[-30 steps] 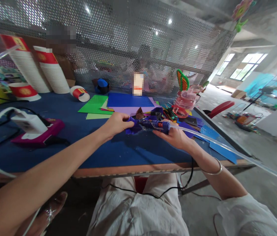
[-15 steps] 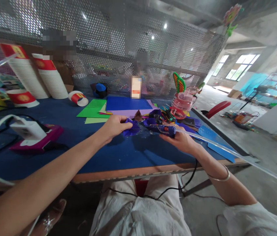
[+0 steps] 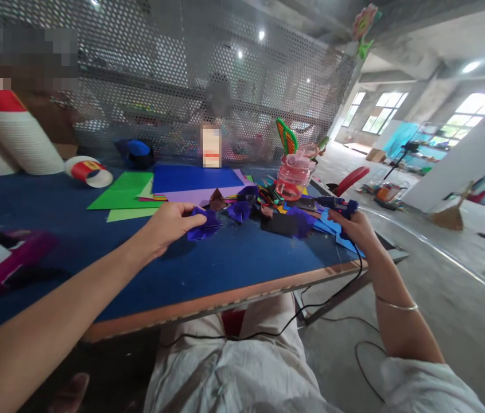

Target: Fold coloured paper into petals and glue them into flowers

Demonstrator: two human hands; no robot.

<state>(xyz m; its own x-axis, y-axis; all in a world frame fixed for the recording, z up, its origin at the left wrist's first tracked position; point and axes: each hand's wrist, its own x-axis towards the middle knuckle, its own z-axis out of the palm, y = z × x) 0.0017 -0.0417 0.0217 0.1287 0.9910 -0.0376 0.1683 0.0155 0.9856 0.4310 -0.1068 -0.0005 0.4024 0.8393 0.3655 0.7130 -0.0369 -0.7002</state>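
Between thumb and fingers, my left hand (image 3: 174, 225) pinches a folded purple paper piece (image 3: 206, 223) just above the blue table top. My right hand (image 3: 356, 226) is wrapped round a dark blue glue gun (image 3: 337, 205) at the table's right end. A long clear glue stick (image 3: 429, 244) sticks out of its back and a black cord runs down from it. Near my left hand lie a brown folded paper piece (image 3: 217, 199) and another purple paper piece (image 3: 239, 212). A black paper sheet (image 3: 280, 224) lies between my hands.
Behind my left hand are blue sheets (image 3: 190, 179) and green paper (image 3: 119, 192). Paper cups (image 3: 24, 135) stand stacked at the left, with one cup (image 3: 90, 172) on its side. A pink clear jar (image 3: 293, 172) is at the back right. A perforated metal screen (image 3: 173, 74) borders the table.
My right hand has carried the glue gun away from the purple paper to the right end of the table. My left hand keeps its pinch. The view has turned right.
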